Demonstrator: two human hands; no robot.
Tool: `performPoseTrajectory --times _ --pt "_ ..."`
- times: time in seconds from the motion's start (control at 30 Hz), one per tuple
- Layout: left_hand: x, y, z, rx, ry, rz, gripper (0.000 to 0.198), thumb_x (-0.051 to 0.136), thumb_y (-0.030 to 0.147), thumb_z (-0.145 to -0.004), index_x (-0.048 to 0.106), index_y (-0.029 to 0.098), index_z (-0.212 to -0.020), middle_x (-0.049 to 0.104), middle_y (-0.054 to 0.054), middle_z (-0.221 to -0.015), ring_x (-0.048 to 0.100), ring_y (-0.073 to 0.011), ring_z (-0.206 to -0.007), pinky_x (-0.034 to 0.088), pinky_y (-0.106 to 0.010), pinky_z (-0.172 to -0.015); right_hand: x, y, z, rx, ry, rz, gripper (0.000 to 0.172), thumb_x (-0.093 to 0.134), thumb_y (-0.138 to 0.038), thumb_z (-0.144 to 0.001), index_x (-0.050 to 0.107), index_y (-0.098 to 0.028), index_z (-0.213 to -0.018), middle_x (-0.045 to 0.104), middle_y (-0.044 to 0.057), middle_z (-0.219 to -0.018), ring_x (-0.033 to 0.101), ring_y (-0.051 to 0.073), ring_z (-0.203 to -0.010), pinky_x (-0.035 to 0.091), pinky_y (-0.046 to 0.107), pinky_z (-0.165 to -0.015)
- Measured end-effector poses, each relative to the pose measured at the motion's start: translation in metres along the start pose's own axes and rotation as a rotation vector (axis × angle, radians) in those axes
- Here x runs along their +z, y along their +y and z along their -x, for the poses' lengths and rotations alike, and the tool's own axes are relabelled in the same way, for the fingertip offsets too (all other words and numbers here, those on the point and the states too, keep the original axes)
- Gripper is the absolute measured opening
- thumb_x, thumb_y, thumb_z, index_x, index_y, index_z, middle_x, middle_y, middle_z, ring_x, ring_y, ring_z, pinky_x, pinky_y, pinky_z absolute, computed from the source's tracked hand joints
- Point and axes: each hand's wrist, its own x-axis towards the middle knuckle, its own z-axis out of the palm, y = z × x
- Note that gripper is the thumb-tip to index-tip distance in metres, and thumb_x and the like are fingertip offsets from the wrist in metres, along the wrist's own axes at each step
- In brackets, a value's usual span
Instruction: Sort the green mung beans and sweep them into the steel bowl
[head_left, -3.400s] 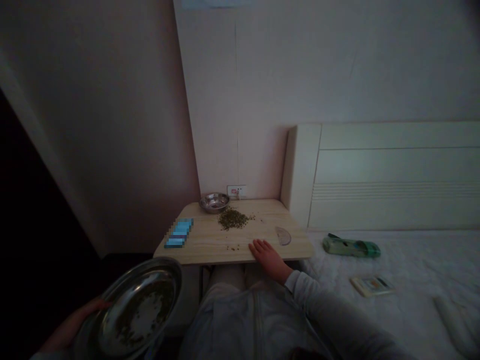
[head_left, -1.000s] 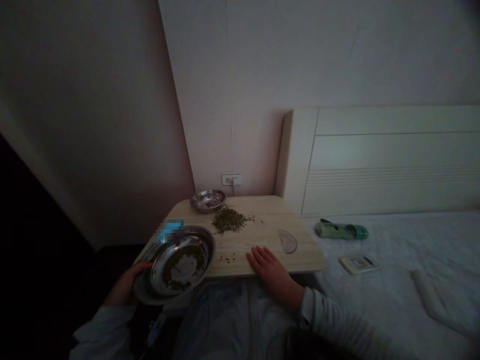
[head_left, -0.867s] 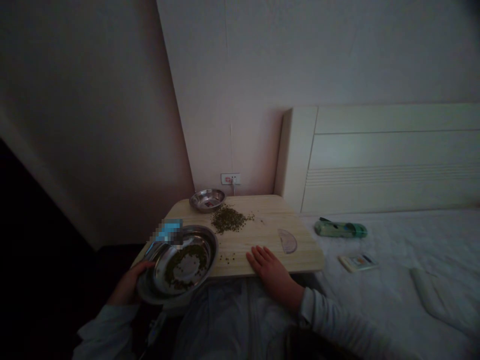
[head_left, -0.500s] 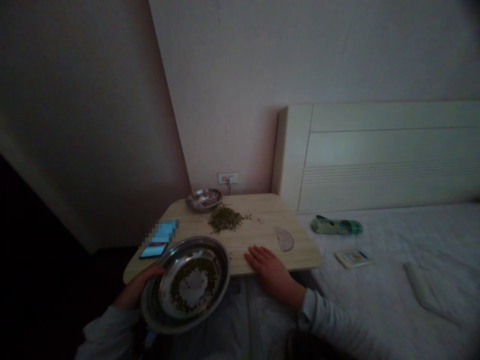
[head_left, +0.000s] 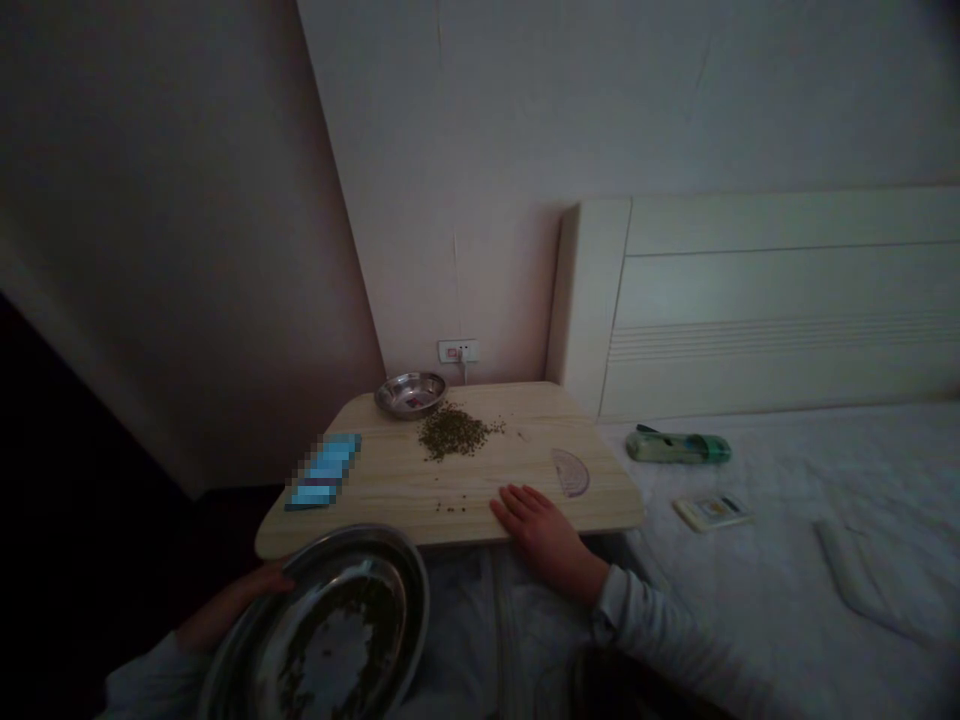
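My left hand (head_left: 244, 600) grips the rim of a large steel bowl (head_left: 416, 590), tilted below the table's near edge and partly cut off by the bottom of the view. Small dark green grains (head_left: 298, 640), which look like beans, form a ring on its floor. My right hand (head_left: 536, 525) lies flat on the front edge of the small wooden table (head_left: 517, 400), fingers stretched out and holding nothing. Beyond it is a loose pile of the same grains (head_left: 454, 432), with a few strays nearer the edge. Right of the pile lies a clear protractor (head_left: 571, 473).
A smaller steel bowl (head_left: 397, 403) stands at the table's back left. A phone with a lit, blurred screen (head_left: 326, 472) lies on the left side. On the bed (head_left: 787, 470) are a green bottle-like case (head_left: 675, 447) and a pale flat device (head_left: 712, 512). A wall socket (head_left: 457, 351) holds a plug.
The large bowl, in my left hand, has moved down and left, away from the table. Stray grains near the front edge are now uncovered. My right hand stays nearly in place.
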Motion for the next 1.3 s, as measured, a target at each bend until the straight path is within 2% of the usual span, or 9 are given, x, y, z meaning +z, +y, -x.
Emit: performPoseTrajectory --times 0.03,0.23,0.37,0.53,0.8,0.9,1.03,1.17,1.3 --pt "-0.002 -0.001 0.001 -0.031 -0.057 -0.034 0.017 0.062 0.019 -0.041 0.067 0.021 -0.058 0.067 -0.002 -0.064 0.058 -0.0296 -0.077 0.042 -0.036 -0.077 0.0 0.0 0.0 -0.003 0.002 0.005 0.044 0.04 -0.017 -0.074 0.038 -0.018 -0.118 0.043 0.01 -0.12 0.037 0.02 -0.111 0.03 0.038 -0.093" --pt "-0.003 -0.009 -0.007 -0.079 -0.152 -0.091 0.017 0.061 0.021 -0.041 0.067 0.021 -0.057 0.067 -0.003 -0.068 0.058 -0.03 -0.08 0.041 -0.036 -0.077 0.002 0.001 0.002 -0.014 0.023 0.017 0.044 0.041 -0.017 -0.074 0.038 -0.017 -0.118 0.044 0.01 -0.119 0.036 0.02 -0.112 0.03 0.037 -0.093" --pt "0.004 -0.012 -0.005 -0.058 -0.172 -0.108 0.017 0.059 0.02 -0.04 0.066 0.018 -0.056 0.067 -0.006 -0.067 0.056 -0.0308 -0.082 0.041 -0.036 -0.077 0.003 0.003 0.002 -0.011 0.021 0.009 0.045 0.041 -0.018 -0.073 0.038 -0.018 -0.118 0.044 0.009 -0.118 0.036 0.02 -0.111 0.03 0.037 -0.093" --pt "0.002 -0.012 0.002 -0.001 -0.057 -0.064 0.015 0.055 0.021 -0.043 0.065 0.02 -0.054 0.067 -0.004 -0.067 0.056 -0.0292 -0.082 0.039 -0.036 -0.079 0.003 0.008 -0.002 -0.018 -0.007 -0.019 0.047 0.043 -0.018 -0.071 0.038 -0.016 -0.118 0.043 0.01 -0.12 0.035 0.02 -0.112 0.029 0.037 -0.093" --pt "-0.009 -0.011 -0.004 -0.042 -0.181 -0.036 0.015 0.059 0.019 -0.047 0.066 0.02 -0.059 0.067 -0.002 -0.066 0.057 -0.0269 -0.08 0.04 -0.032 -0.077 0.006 0.023 -0.01 -0.021 -0.017 -0.047 0.048 0.042 -0.015 -0.069 0.04 -0.014 -0.117 0.043 0.011 -0.119 0.036 0.02 -0.111 0.028 0.038 -0.093" --pt "-0.009 -0.011 -0.003 -0.034 -0.183 -0.01 0.017 0.058 0.02 -0.048 0.066 0.02 -0.063 0.067 -0.001 -0.069 0.057 -0.0272 -0.083 0.041 -0.032 -0.077 -0.003 0.017 -0.01 -0.007 -0.028 -0.066 0.047 0.043 -0.016 -0.069 0.04 -0.014 -0.116 0.044 0.012 -0.117 0.036 0.02 -0.11 0.03 0.038 -0.091" --pt "-0.01 -0.015 -0.003 -0.067 -0.193 -0.023 0.015 0.058 0.02 -0.046 0.066 0.019 -0.058 0.067 -0.003 -0.067 0.057 -0.0276 -0.08 0.04 -0.032 -0.078 -0.018 -0.014 -0.004 -0.011 0.017 -0.199 0.035 0.038 -0.02 -0.075 0.048 -0.015 -0.108 0.05 0.01 -0.109 0.042 0.018 -0.102 0.034 0.033 -0.087" --pt "-0.005 -0.022 -0.005 -0.062 -0.166 -0.03 0.013 0.057 0.02 -0.046 0.065 0.02 -0.055 0.067 -0.003 -0.065 0.058 -0.0283 -0.078 0.041 -0.033 -0.077 -0.015 -0.043 -0.005 -0.033 -0.2 -0.372 0.027 0.032 -0.025 -0.079 0.056 -0.019 -0.092 0.059 0.002 -0.085 0.052 0.01 -0.078 0.04 0.021 -0.07" --pt "0.002 -0.035 -0.01 -0.032 -0.082 -0.015 0.014 0.053 0.018 -0.045 0.063 0.022 -0.053 0.066 -0.002 -0.06 0.058 -0.0285 -0.077 0.041 -0.036 -0.075 0.006 -0.046 -0.02 0.043 -0.332 -0.431 0.023 0.039 -0.026 -0.076 0.058 -0.016 -0.086 0.061 0.004 -0.085 0.054 0.012 -0.078 0.039 0.021 -0.068"
